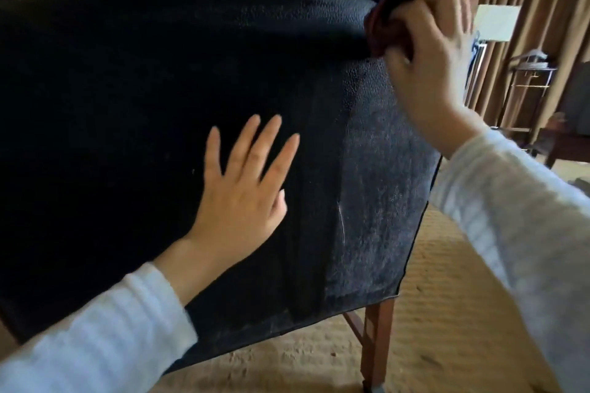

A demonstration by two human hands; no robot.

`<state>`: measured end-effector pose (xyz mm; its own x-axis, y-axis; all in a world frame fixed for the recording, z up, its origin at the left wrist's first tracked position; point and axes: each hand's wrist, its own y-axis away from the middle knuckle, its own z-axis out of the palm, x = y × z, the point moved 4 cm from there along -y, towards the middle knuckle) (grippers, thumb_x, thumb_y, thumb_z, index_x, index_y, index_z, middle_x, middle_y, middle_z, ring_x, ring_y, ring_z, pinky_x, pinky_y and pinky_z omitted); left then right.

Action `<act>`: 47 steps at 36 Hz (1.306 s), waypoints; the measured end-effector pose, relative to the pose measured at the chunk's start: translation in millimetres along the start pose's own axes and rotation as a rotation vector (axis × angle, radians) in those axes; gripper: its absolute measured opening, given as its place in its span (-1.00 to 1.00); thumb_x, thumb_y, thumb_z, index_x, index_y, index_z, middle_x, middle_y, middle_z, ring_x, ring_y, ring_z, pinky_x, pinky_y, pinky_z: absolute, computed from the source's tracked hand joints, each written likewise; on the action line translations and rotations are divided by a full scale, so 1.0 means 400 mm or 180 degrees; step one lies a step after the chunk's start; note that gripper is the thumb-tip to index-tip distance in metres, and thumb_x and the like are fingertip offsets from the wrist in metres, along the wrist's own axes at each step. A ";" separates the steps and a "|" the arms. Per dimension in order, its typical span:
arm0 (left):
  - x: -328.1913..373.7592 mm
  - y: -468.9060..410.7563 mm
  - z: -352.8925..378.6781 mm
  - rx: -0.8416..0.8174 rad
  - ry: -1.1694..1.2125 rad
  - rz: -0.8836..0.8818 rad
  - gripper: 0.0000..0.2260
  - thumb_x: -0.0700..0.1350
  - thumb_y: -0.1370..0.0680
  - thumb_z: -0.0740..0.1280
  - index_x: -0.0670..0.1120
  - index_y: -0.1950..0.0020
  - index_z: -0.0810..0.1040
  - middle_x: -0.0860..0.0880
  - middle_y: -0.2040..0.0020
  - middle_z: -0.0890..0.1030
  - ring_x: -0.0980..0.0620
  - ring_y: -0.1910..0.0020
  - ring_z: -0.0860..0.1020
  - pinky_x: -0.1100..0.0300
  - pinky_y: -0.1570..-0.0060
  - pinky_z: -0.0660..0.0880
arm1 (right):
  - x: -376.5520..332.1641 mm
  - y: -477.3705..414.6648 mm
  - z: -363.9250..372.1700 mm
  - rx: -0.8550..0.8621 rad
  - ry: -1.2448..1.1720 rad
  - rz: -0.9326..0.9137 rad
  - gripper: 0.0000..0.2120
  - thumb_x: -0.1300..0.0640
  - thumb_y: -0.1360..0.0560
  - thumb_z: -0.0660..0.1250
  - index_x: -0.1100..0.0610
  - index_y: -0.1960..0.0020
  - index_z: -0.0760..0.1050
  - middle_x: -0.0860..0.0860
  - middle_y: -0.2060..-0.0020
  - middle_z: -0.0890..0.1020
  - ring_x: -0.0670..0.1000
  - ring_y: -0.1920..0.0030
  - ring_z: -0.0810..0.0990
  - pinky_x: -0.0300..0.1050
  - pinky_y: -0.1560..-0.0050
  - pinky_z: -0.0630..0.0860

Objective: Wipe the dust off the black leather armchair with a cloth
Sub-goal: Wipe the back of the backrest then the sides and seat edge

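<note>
Visibly dusty armchair (pixel 143 73); left hand (pixel 242 188) spread flat on it; right hand (pixel 427 73) pinching cloth (pixel 383 25), probably against edge; carpet (pixel 447 313) below.

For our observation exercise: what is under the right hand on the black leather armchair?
A bunched dark red cloth, gripped against the black leather armchair's upper edge; leather beneath is hidden.

Dim warm room, motion-blurred right hand (pixel 427 73), wide-angle bending at edges
</note>
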<state>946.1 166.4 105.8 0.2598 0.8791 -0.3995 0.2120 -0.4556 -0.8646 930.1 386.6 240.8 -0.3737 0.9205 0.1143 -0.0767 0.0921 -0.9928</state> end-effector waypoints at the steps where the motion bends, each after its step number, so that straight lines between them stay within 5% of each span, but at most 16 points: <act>1: 0.009 -0.024 0.008 -0.0057 -0.0065 0.0017 -0.38 -0.05 -0.48 0.28 -0.12 -0.52 0.21 -0.20 -0.51 0.19 -0.20 -0.50 0.15 -0.31 -0.40 0.00 | 0.001 -0.017 0.011 -0.0032 0.0042 0.0085 -0.74 0.25 -0.31 0.25 0.23 0.01 0.51 0.22 0.02 0.55 0.18 -0.02 0.42 0.02 0.02 0.38; 7: 0.032 -0.094 0.052 -0.0306 -0.0232 0.0064 -0.33 -0.03 -0.45 0.33 -0.14 -0.52 0.19 -0.20 -0.53 0.14 -0.19 -0.52 0.08 -0.32 -0.39 -0.08 | -0.021 0.100 0.064 -0.0143 -0.0037 -0.0445 -0.81 0.24 -0.26 0.30 0.22 0.13 0.46 0.23 0.07 0.56 0.18 0.09 0.45 0.07 0.14 0.40; 11: 0.056 -0.064 0.076 -0.0431 -0.0178 0.0026 -0.29 -0.05 -0.44 0.36 -0.17 -0.53 0.17 -0.21 -0.54 0.10 -0.19 -0.53 0.04 -0.32 -0.39 -0.12 | -0.045 0.310 0.089 -0.0523 -0.0094 -0.0830 -0.85 0.25 -0.37 0.30 0.14 0.10 0.37 0.08 -0.01 0.45 0.12 0.09 0.39 -0.02 0.16 0.29; 17: 0.092 -0.013 0.103 -0.0499 -0.0351 0.0050 -0.30 -0.05 -0.47 0.33 -0.21 -0.53 0.13 -0.23 -0.55 0.07 -0.21 -0.53 0.04 -0.30 -0.41 -0.09 | -0.090 0.564 0.107 -0.0790 -0.0161 -0.0761 -0.90 0.24 -0.57 0.17 0.11 0.11 0.39 0.09 0.06 0.58 0.12 0.10 0.46 -0.02 0.14 0.33; 24: 0.083 -0.011 0.107 -0.0549 -0.0662 0.0160 -0.29 -0.04 -0.50 0.28 -0.21 -0.55 0.05 -0.23 -0.55 0.02 -0.21 -0.53 0.01 -0.29 -0.42 -0.05 | -0.116 0.941 0.082 -0.2310 -0.0063 -0.1129 -0.89 0.21 -0.45 0.27 0.06 0.15 0.55 0.01 0.19 0.57 0.05 0.21 0.41 -0.09 0.17 0.28; 27: 0.070 -0.010 0.113 -0.0627 -0.0742 0.0252 -0.27 0.03 -0.51 0.24 -0.20 -0.56 -0.01 -0.22 -0.56 -0.02 -0.21 -0.54 -0.01 -0.28 -0.43 -0.05 | -0.119 0.934 0.059 -0.2492 -0.0182 -0.1193 -0.89 0.23 -0.42 0.27 0.04 0.20 0.49 -0.04 0.28 0.49 0.03 0.28 0.43 -0.11 0.23 0.25; 30: 0.073 -0.004 0.112 -0.0622 -0.0756 0.0295 -0.26 0.05 -0.51 0.24 -0.21 -0.56 -0.01 -0.23 -0.56 -0.04 -0.21 -0.53 -0.01 -0.28 -0.43 -0.02 | -0.105 0.776 0.028 -0.2160 -0.0441 -0.1117 -0.86 0.23 -0.48 0.21 0.08 0.22 0.47 0.02 0.24 0.54 0.07 0.29 0.45 -0.06 0.26 0.32; 38: 0.075 -0.007 0.115 -0.0567 -0.0829 0.0338 -0.29 0.04 -0.51 0.26 -0.21 -0.55 0.06 -0.24 -0.55 0.02 -0.21 -0.53 0.03 -0.28 -0.43 -0.06 | 0.035 0.125 -0.026 -0.0132 -0.0204 -0.0203 -0.80 0.27 -0.31 0.28 0.27 0.07 0.48 0.25 0.09 0.56 0.17 0.07 0.39 0.07 0.11 0.40; 42: 0.080 0.002 0.114 -0.0603 -0.0929 0.0351 -0.31 0.03 -0.52 0.24 -0.21 -0.55 0.06 -0.24 -0.55 0.03 -0.21 -0.53 0.05 -0.26 -0.44 0.00 | 0.053 0.036 0.026 -0.0076 0.0124 -0.0031 -0.78 0.27 -0.29 0.26 0.29 0.08 0.50 0.22 0.10 0.55 0.13 0.07 0.34 0.04 0.12 0.40; 47: 0.091 0.023 0.118 -0.0724 -0.0884 0.0351 -0.28 0.02 -0.50 0.25 -0.26 -0.54 0.05 -0.29 -0.54 0.03 -0.21 -0.53 0.06 -0.26 -0.44 -0.03 | 0.031 0.185 0.065 -0.0385 0.0068 -0.0438 -0.83 0.22 -0.29 0.27 0.23 0.12 0.46 0.23 0.07 0.56 0.23 0.12 0.47 0.11 0.14 0.42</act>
<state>912.9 200.9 69.0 0.0340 0.8133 -0.5808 0.4090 -0.5416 -0.7345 895.8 395.1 169.5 -0.3473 0.9038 0.2499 -0.0136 0.2616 -0.9651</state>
